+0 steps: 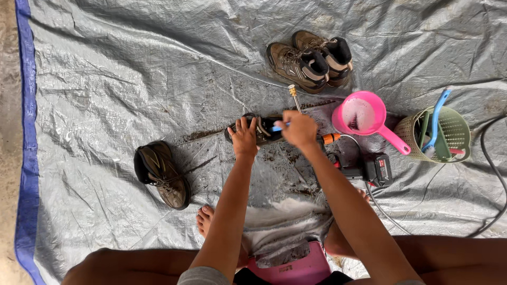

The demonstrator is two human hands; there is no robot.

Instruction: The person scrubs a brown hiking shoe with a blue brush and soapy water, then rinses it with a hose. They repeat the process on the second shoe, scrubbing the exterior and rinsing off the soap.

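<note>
Left hand [244,138] is pressed flat on the near end of a dark shoe [260,129], fingers spread over it, pinning it to the tarp [105,79] so it can't skid. Right hand [299,129] is closed around a small brush with a blue handle [279,126], just the handle tip poking out toward the shoe, bristles hidden behind the fist. That shoe lies on its side in the middle of the tarp, right between the two hands, with muddy streaks smeared on the sheet around it, so the dirt lands on plastic and not on the ground.

Just right of the right hand, a battery-powered spray washer [364,168] rests with its lance [294,97] pointing far, hose trailing away to the right. Within easy reach further right sits a pink scoop [364,117] with suds inside, and beyond it a pale green basket [455,132] holding upright brushes, one with a long blue handle.

Far side, a pair of brown hiking boots [311,59] stands together. Near left, a single brown boot [161,173] lies apart. Nearest of all, a pink stool [296,269] under the person, bare foot [205,219] planted on the tarp
</note>
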